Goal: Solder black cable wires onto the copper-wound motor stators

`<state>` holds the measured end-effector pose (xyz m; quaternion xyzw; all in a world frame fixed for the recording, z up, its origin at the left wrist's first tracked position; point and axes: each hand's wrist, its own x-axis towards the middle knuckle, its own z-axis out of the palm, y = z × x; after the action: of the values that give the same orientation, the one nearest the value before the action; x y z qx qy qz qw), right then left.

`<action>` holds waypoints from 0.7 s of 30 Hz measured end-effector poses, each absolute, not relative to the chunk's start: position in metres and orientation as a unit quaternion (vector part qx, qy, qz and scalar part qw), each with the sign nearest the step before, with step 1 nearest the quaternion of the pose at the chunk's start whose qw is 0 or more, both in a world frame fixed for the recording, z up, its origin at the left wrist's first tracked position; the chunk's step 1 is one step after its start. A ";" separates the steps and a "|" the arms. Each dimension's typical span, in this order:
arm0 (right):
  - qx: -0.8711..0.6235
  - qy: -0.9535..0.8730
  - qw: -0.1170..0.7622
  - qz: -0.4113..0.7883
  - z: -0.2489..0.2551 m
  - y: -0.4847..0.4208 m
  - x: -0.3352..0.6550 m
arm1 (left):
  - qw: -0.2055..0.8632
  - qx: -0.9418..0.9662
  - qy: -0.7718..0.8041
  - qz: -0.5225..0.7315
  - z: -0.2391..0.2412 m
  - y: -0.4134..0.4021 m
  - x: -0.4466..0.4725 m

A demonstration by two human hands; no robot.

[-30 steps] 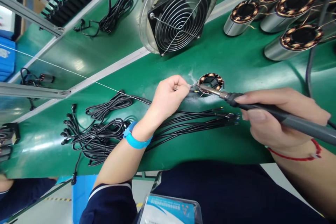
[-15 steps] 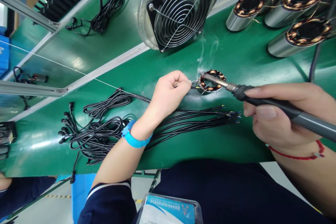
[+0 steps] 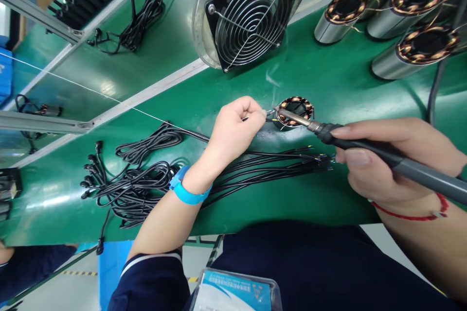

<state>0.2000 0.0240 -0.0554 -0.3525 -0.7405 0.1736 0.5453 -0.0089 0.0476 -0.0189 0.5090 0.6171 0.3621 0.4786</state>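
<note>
A small stator (image 3: 296,107) with copper windings sits upright on the green bench (image 3: 328,87). My left hand (image 3: 235,129) pinches a thin black wire (image 3: 270,115) and holds its end against the stator's left rim. My right hand (image 3: 390,158) grips a grey soldering iron (image 3: 368,150) like a pen; its metal tip (image 3: 286,113) touches the same spot on the rim. A thin solder wire (image 3: 91,90) runs in from the far left towards my left hand. A faint wisp of smoke rises above the stator.
A bundle of black cables (image 3: 146,184) lies under my left wrist, its stripped ends (image 3: 321,158) fanning right. A metal-cased fan (image 3: 248,9) stands behind the stator. Several steel-cased stators (image 3: 341,17) lie at the back right. Another person's sleeve (image 3: 32,262) shows at bottom left.
The iron's tip lifted across the stator's top with a plume of smoke, then dropped back to the left rim; the smoke has thinned. My left hand stayed in place.
</note>
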 end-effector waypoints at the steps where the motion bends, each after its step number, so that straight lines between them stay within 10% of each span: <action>1: -0.352 -0.741 0.546 0.169 -0.056 0.024 0.200 | 0.478 0.509 0.617 0.363 -0.019 0.048 -0.009; 21: -0.359 -0.761 0.514 0.169 -0.048 0.030 0.192 | 0.473 0.508 0.619 0.368 -0.019 0.048 -0.009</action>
<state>0.1922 0.0298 -0.0478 -0.3590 -0.7606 0.1693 0.5138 -0.0086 0.0478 -0.0191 0.5083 0.6185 0.3681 0.4729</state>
